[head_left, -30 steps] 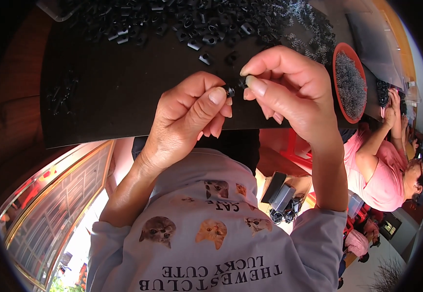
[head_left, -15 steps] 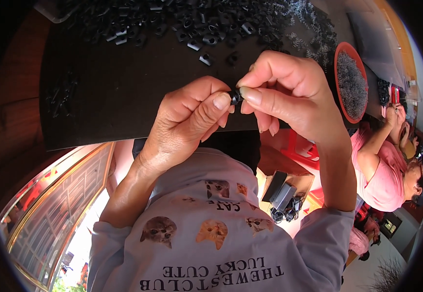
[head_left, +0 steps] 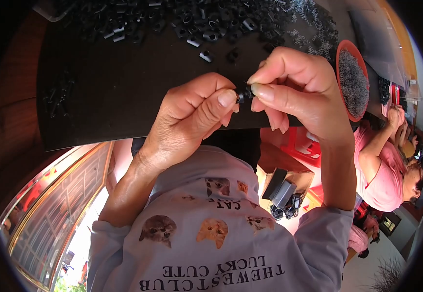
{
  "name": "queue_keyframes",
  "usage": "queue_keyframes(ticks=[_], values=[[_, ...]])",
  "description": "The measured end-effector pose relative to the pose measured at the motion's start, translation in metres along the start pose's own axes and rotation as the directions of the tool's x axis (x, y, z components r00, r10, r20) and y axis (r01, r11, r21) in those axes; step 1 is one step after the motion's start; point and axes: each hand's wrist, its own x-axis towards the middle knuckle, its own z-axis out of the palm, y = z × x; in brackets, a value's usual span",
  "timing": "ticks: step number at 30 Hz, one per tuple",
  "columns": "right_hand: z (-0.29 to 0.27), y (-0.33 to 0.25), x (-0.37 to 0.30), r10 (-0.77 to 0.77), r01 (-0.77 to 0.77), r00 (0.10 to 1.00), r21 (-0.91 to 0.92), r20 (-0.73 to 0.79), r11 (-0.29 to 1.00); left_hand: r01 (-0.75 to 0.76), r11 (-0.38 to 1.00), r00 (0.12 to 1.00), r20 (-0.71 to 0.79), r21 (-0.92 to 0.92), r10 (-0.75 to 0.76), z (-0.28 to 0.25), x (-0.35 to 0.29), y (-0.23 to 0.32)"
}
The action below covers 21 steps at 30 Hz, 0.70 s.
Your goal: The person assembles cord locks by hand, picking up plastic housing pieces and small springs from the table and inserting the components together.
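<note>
Thumb and fingers of my left hand are closed in a pinch on a small black part, just above the near side of a dark table. From the other side, my right hand also pinches this part at its right end, its lower fingers curled loosely. Fingertips hide most of the part, so its full shape does not show. Beyond my hands lies a heap of short black tubular pieces with round holes, a few lying loose at its front.
Small metal springs lie heaped at the far right, near an orange-red bowl full of springs. Thin black pieces lie on the left. Below the table are a cardboard box and a red stool. A person in pink works at right.
Both hands have shifted slightly right, still pinching the black part. The right fingertips have drawn a little away from the left ones, so more of the part shows between them.
</note>
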Motion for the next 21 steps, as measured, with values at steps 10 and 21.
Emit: queue_keyframes(ticks=[10, 21], values=[[0.011, -0.007, -0.002, 0.032, -0.032, 0.999, -0.19, -0.002, 0.981, -0.056, 0.993, 0.997, -0.046, 0.105, 0.061, 0.005, 0.001, 0.001], [0.017, 0.0, 0.0, -0.073, 0.062, 0.996, -0.218, -0.043, 0.974, -0.034, 0.997, 0.994, -0.099, 0.07, 0.04, 0.009, 0.001, 0.0]])
